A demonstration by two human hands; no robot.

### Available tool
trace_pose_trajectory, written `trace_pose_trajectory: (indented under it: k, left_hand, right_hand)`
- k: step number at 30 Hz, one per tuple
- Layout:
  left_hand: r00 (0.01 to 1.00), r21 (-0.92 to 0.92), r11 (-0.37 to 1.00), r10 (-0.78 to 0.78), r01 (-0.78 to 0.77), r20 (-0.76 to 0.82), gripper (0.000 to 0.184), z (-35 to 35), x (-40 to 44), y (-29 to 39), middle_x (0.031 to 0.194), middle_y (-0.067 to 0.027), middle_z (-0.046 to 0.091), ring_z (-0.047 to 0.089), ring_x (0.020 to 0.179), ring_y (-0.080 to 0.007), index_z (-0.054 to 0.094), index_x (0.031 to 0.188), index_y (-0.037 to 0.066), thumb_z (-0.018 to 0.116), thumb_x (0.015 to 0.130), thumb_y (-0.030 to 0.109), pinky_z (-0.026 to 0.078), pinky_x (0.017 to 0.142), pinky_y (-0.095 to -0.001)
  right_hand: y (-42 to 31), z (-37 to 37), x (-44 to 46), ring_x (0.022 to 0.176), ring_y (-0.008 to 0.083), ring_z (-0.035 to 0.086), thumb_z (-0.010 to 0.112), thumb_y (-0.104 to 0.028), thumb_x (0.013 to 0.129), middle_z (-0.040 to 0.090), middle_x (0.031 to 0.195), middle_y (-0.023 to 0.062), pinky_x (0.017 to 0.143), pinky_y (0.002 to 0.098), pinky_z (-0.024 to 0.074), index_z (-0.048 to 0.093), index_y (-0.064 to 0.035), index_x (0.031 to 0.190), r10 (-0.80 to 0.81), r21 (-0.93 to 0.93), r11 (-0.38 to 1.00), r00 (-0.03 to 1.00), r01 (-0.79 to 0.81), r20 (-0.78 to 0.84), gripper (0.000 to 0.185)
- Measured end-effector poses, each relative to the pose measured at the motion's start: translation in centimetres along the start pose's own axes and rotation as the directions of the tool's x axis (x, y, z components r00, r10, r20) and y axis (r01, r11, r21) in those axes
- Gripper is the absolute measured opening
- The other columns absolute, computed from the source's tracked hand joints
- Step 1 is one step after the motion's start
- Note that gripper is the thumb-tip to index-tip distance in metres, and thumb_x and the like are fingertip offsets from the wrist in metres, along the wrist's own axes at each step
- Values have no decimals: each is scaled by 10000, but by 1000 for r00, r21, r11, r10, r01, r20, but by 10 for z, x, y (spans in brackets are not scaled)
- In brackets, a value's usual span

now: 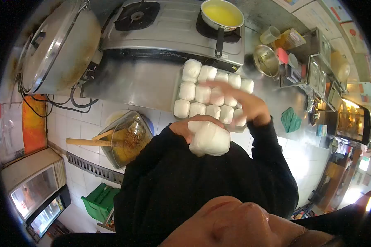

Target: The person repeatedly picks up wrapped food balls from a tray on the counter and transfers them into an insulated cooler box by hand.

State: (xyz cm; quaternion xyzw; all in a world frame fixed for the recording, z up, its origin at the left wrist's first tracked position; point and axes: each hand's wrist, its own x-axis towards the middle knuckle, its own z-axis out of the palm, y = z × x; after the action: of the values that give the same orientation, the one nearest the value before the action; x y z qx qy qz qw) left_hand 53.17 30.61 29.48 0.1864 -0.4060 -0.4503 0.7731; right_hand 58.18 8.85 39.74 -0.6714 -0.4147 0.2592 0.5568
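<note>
My left hand (pixel 182 129) is closed around a couple of white rounded bundles (pixel 210 140), held together in front of my black top. They look smooth and soft, perhaps dough portions in thin plastic; I cannot tell for sure. Above a tray (pixel 234 128) on the counter, my right hand (pixel 245 101) is blurred by motion, its fingers apart and stretched leftward. Rows of similar white bundles (pixel 187 90) fill that tray, and my right hand covers part of them. Whether its fingers touch any bundle is not clear.
A gas stove (pixel 173 24) at the back carries a pan (pixel 222 14) of yellow liquid, its handle pointing toward me. Left are a large lidded pot (pixel 59 45) and a container (pixel 130 140) with wooden-handled tools. Right are a metal bowl (pixel 266 61) and a green cloth (pixel 291 120).
</note>
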Motion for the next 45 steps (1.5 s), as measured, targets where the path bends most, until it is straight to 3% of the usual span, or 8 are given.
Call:
trace_pose_trajectory:
  k: [3, 8, 14, 23, 29, 32, 38, 45]
  left_hand:
    - [999, -26, 999, -45, 45, -14, 1068, 5, -2, 3, 1402, -196, 468, 471, 1285, -299, 433, 1387, 27, 858, 568, 564, 375, 1059, -431]
    - [995, -85, 996, -38, 30, -90, 1079, 15, -8, 7, 1407, -190, 460, 437, 1320, -316, 431, 1384, 17, 871, 553, 546, 330, 1094, -453]
    - [972, -95, 995, -23, 1, -234, 1092, 20, -23, 15, 1407, -182, 459, 442, 1315, -304, 428, 1385, 17, 872, 544, 553, 336, 1090, -443]
    - [960, -98, 995, -45, 19, -275, 1110, 19, -22, 18, 1405, -170, 459, 449, 1306, -288, 424, 1386, 17, 873, 531, 564, 343, 1084, -428]
    - [983, 10, 991, -128, 130, -129, 1122, 19, -14, 30, 1404, -162, 458, 455, 1301, -277, 422, 1387, 16, 874, 522, 571, 349, 1080, -418]
    - [975, 23, 979, -201, 204, -98, 1128, 16, -10, 38, 1404, -158, 458, 457, 1298, -271, 421, 1388, 16, 874, 518, 575, 351, 1078, -413]
    - [941, -199, 935, -319, 293, -114, 1240, 24, -13, 33, 1384, -128, 482, 471, 1285, -242, 396, 1401, 23, 928, 416, 555, 356, 1080, -400]
    - [815, -219, 787, -538, 577, 214, 1247, 2, 33, 7, 1391, -127, 476, 466, 1291, -242, 394, 1402, 23, 924, 413, 569, 353, 1083, -401]
  right_hand:
    - [108, -5, 25, 1278, 441, 420, 818, -358, 641, 427, 1397, 209, 1078, 452, 366, 512, -179, 1354, 151, -381, 801, 773, -461, -617, 797]
    - [203, 21, 52, 1149, 443, 514, 845, -300, 594, 296, 1394, 246, 861, 485, 528, 476, -251, 1331, 394, -299, 339, 423, -892, -816, 826]
    - [100, 8, 7, 1171, 253, 513, 861, -252, 530, 545, 1208, 91, 1019, 374, 393, 490, -71, 1281, 240, -42, 940, 745, -338, -622, 856]
    - [-73, 58, 46, 1151, 321, 461, 708, -682, 693, 482, 1150, 107, 1054, 633, 182, 590, -98, 1202, -100, -382, 899, 950, 215, 297, 783]
    - [-55, 58, 57, 1147, 299, 476, 585, -566, 877, 495, 1150, 110, 1073, 522, 249, 515, -39, 1206, -200, -134, 960, 936, 246, 289, 625]
    - [0, 29, 81, 1084, 302, 521, 636, -468, 863, 525, 1186, 160, 937, 365, 425, 525, -67, 1216, 58, -255, 955, 940, -150, -335, 546]
    - [263, 23, 122, 1069, 457, 585, 726, -596, 699, 338, 1360, 390, 835, 466, 517, 358, -98, 1446, 303, -539, 143, 555, -830, -775, 970]
    - [196, 19, 87, 966, 362, 581, 822, -297, 607, 464, 1172, 222, 793, 470, 513, 447, -141, 1237, 433, 36, 777, 492, -628, -755, 749]
